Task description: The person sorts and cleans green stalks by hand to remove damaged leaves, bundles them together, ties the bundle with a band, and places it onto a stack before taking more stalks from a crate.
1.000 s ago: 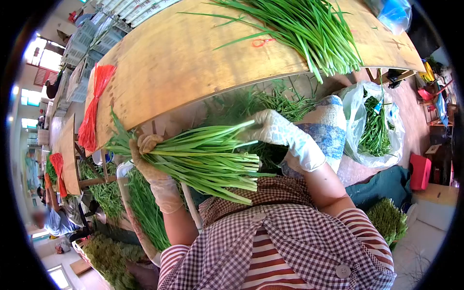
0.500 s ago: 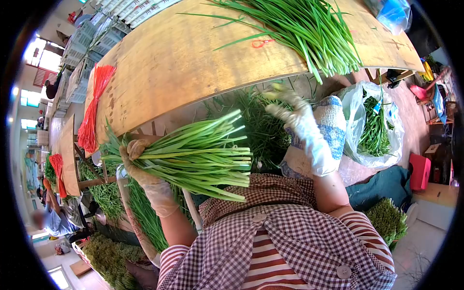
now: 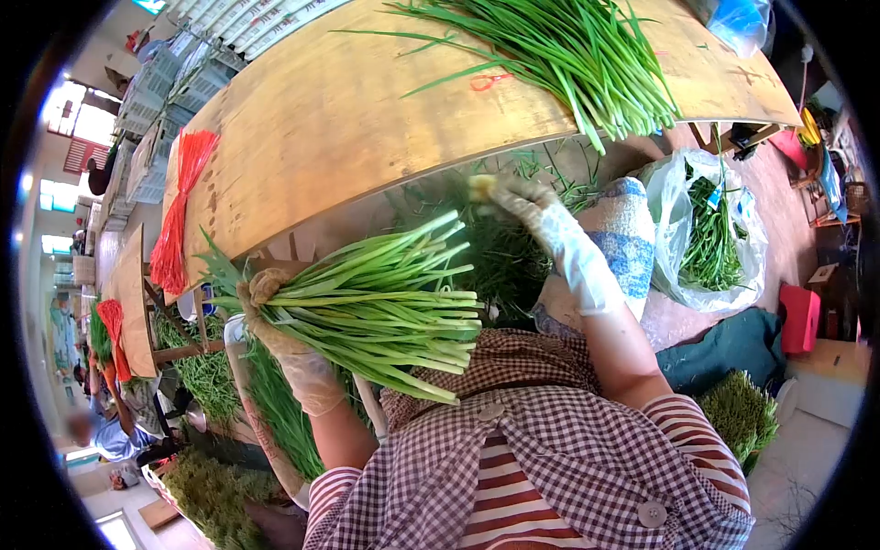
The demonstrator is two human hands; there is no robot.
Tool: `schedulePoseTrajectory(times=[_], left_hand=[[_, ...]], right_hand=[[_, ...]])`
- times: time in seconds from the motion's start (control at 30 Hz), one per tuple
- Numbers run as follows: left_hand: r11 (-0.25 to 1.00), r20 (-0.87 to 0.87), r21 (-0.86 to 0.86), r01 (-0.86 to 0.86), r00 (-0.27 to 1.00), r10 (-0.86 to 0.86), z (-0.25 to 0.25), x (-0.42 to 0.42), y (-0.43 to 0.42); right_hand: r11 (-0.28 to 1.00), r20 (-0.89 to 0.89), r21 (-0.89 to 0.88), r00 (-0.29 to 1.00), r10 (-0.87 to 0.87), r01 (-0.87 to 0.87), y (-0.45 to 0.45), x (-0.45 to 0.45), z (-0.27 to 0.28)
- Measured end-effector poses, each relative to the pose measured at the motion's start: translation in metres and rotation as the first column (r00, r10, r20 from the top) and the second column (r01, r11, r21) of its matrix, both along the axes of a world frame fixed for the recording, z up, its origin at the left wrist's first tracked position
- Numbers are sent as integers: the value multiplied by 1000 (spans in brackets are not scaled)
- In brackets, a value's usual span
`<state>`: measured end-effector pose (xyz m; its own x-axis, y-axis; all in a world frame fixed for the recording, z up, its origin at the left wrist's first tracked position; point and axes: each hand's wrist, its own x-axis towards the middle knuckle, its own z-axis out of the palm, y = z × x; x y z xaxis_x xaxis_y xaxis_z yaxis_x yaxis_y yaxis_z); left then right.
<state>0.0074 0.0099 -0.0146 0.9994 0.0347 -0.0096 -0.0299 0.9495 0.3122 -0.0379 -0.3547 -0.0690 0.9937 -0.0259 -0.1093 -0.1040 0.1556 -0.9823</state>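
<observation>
My left hand [image 3: 275, 302], in a soiled glove, is wrapped round the leafy side of a bunch of green stalks [image 3: 385, 307]. The pale cut ends fan out to the right, above my lap. My right hand [image 3: 524, 203], also gloved, is raised below the table edge, to the right of the bunch and apart from it. Its fingertips are blurred near a small yellowish spot, and what they hold, if anything, is unclear. A larger pile of green stalks [image 3: 587, 69] lies on the wooden table [image 3: 367, 101].
Red ties [image 3: 183, 211] lie at the table's left end. Loose greens [image 3: 495, 257] are on the floor beneath. A plastic bag of greens [image 3: 710, 238] stands at the right, a crate of stalks [image 3: 275, 403] at my left. Another person [image 3: 115, 431] is at far left.
My right hand left the stalk ends and moved up and right, then slightly back left. The bunch in my left hand has shifted a little.
</observation>
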Motion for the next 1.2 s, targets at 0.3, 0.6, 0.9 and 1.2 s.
schedulePoseTrajectory(times=[0.3, 0.6, 0.9, 1.2], left_hand=[[920, 11, -338, 201, 978, -209, 23, -10, -32], [894, 141, -391, 219, 974, -177, 34, -9, -53], [864, 198, -478, 158, 978, -69, 34, -8, -10], [969, 124, -249, -15, 991, 47, 18, 2, -19]], right_hand=[[902, 41, 40, 902, 429, -431, 31, 5, 55], [928, -175, 290, 941, 291, -233, 46, -16, 65], [892, -171, 34, 882, -438, 450, -40, -14, -8], [883, -198, 307, 884, 424, -355, 51, -18, 49]])
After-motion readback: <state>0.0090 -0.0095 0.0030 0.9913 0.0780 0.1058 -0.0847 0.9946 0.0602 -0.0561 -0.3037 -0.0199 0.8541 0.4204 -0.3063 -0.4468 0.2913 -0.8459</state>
